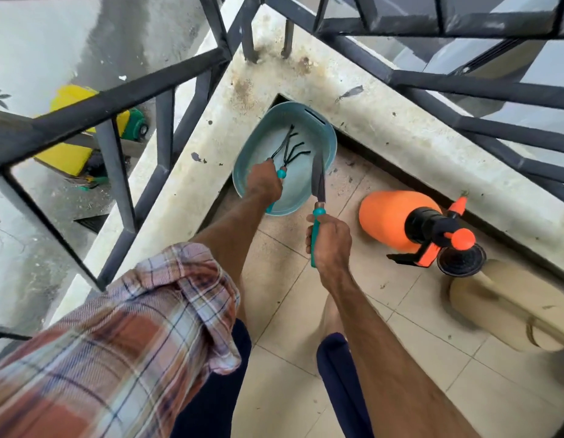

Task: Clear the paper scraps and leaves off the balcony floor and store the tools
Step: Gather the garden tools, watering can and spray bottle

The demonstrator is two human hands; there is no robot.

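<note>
A teal plastic basin [321, 134] stands in the balcony corner on the tiled floor. Inside it my left hand [264, 182] grips two teal-handled tools, a hand rake [294, 154] with black curved prongs and a thin forked tool [282, 143]. My right hand [332, 245] grips the teal handle of a narrow trowel [318, 180]. Its dark blade points up over the basin's near right rim.
An orange pressure sprayer [397, 221] lies on its side on the tiles to the right, next to a beige watering can [508, 306]. A low concrete ledge [385, 121] with black metal railing [166, 74] bounds the corner. My knees show below.
</note>
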